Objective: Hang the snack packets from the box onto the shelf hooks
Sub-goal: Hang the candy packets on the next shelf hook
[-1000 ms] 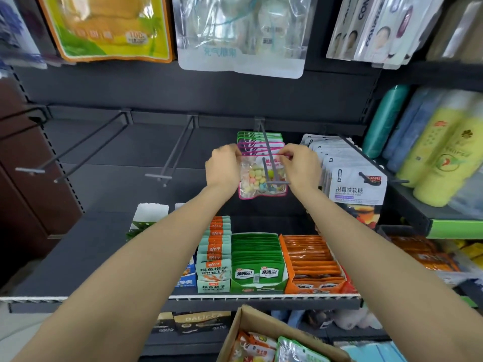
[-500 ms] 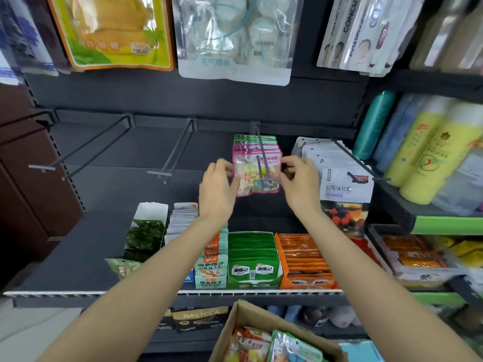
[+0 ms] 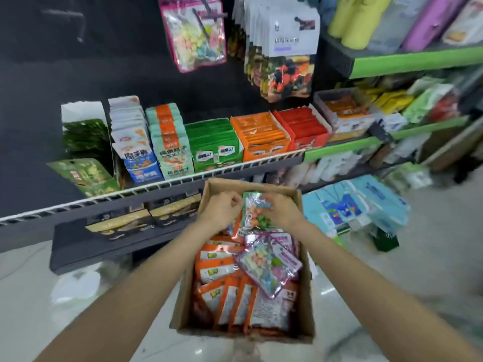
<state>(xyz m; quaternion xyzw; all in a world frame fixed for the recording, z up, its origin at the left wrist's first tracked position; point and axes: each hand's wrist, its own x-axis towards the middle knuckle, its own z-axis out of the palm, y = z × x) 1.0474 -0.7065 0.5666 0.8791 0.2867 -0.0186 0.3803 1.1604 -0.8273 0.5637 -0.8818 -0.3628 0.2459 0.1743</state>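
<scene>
A dark grey metal shop shelf (image 3: 167, 178) with a white ribbed front edge stands against a black back panel (image 3: 78, 61), beside a green-edged shelving unit (image 3: 407, 61), over a glossy pale tiled floor (image 3: 392, 296) catching light reflections.

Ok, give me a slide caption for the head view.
Both hands lift a clear green-topped candy packet from the brown cardboard box.

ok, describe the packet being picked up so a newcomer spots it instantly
Find the cardboard box on the floor below the shelf. At its far end, both hands hold a green-edged clear candy packet upright; the similar packet lying nearer has purple edges.
</scene>
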